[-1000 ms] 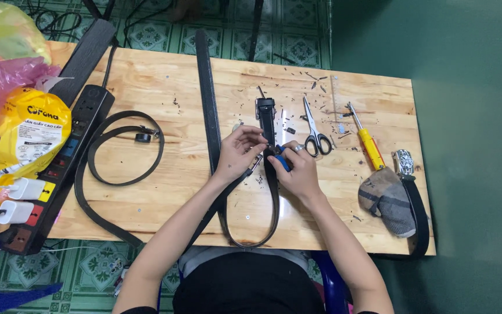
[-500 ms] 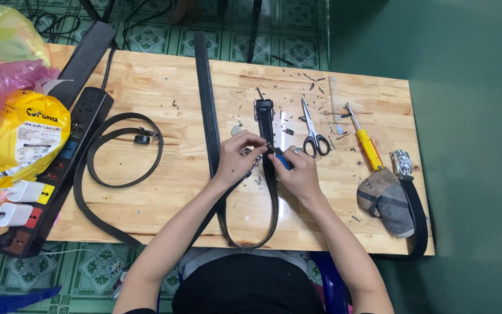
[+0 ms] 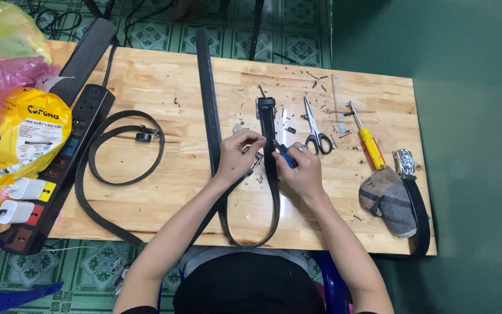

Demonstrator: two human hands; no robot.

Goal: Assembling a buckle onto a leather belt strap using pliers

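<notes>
A black leather belt (image 3: 207, 99) lies lengthwise on the wooden table (image 3: 158, 70), loops off the near edge and comes back up to its end (image 3: 266, 113). My left hand (image 3: 236, 156) pinches a small metal part against this belt, just left of the strap. Closed around a small blue-handled tool (image 3: 286, 158), my right hand (image 3: 300, 170) presses it at the strap's right edge. Both hands nearly touch across the strap.
Scissors (image 3: 316, 129) and a yellow-handled screwdriver (image 3: 368, 138) lie right of the hands. A grey cloth (image 3: 387, 199) and a belt with a metal buckle (image 3: 407, 168) sit at the right edge. A second coiled belt (image 3: 117, 174), a black power strip (image 3: 59, 157) and plastic bags (image 3: 13, 116) are left.
Both hands stay on the belt; the left fingers have shifted slightly on the small metal part. Nothing else has moved.
</notes>
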